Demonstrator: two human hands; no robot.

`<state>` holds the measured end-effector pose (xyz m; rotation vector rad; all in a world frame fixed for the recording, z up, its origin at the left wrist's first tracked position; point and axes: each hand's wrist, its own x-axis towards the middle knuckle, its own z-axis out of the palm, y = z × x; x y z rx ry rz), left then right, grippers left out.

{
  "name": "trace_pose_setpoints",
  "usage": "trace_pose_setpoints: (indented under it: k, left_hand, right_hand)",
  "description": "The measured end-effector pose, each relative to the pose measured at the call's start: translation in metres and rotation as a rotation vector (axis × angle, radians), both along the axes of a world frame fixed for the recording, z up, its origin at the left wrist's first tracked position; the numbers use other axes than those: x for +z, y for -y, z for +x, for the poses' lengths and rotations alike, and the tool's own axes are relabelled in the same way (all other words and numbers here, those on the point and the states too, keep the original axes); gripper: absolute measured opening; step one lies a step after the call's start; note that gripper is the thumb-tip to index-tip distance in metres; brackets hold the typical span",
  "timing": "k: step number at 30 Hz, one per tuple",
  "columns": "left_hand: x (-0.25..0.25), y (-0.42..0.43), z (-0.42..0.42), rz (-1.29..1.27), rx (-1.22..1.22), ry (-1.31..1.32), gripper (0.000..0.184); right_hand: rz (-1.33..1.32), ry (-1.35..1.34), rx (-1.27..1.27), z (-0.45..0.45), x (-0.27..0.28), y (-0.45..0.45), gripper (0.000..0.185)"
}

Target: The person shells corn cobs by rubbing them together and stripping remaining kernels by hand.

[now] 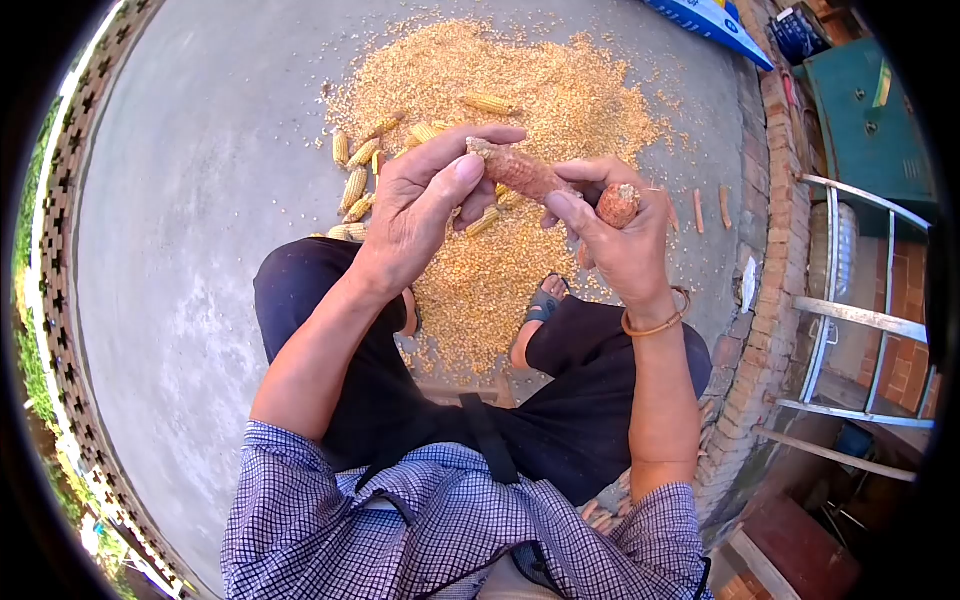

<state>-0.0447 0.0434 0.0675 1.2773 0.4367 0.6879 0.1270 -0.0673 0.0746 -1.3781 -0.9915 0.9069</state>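
My left hand [412, 210] is closed around the left end of a reddish, bare corn cob [522, 172], thumb on top. At the cob's other end, the thumb and fingers of my right hand [632, 250] press on it. A second reddish cob [618, 205] sits in the right hand, its broken pale end pointing up. Both hands are raised over a wide heap of loose yellow corn kernels [470, 300]. Several ears of corn [355, 188] with kernels on them lie left of the heap, and another ear [490, 104] rests on top of it.
Bare cobs [698, 210] lie on the concrete floor [190, 220] to the right. Beyond them run a low brick edge [775, 250], a metal ladder-like frame [860, 315] and a green cabinet [870, 120]. A blue and white bag [710, 25] is at the far right.
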Motion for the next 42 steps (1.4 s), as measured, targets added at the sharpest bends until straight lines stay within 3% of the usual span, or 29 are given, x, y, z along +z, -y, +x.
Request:
trace_pose_setpoints:
  k: [5, 12, 18, 25, 37, 42]
  left_hand:
    - [0.0, 0.001, 0.001, -0.003, 0.027, -0.054, 0.042]
    - [-0.01, 0.0, 0.005, -0.205, -0.038, 0.074, 0.038]
    - [-0.011, 0.0, 0.006, -0.321, -0.073, 0.071, 0.037]
    - [-0.011, -0.005, 0.008, -0.469, -0.032, 0.179, 0.028]
    - [-0.012, -0.005, 0.006, -0.456, -0.092, 0.2, 0.04]
    - [-0.014, -0.008, 0.005, -0.46, -0.121, 0.19, 0.034]
  right_hand:
    - [0.007, 0.06, -0.047, -0.002, -0.003, 0.0, 0.021]
    - [-0.008, 0.051, -0.192, -0.009, 0.0, 0.0, 0.022]
    - [0.251, 0.301, -0.19, -0.004, -0.008, -0.003, 0.027]
    - [0.195, 0.199, -0.22, -0.003, 0.004, 0.002, 0.029]
    - [0.175, 0.139, -0.265, -0.003, 0.004, 0.003, 0.026]
    - [0.161, 0.139, -0.245, 0.0, 0.006, 0.005, 0.024]
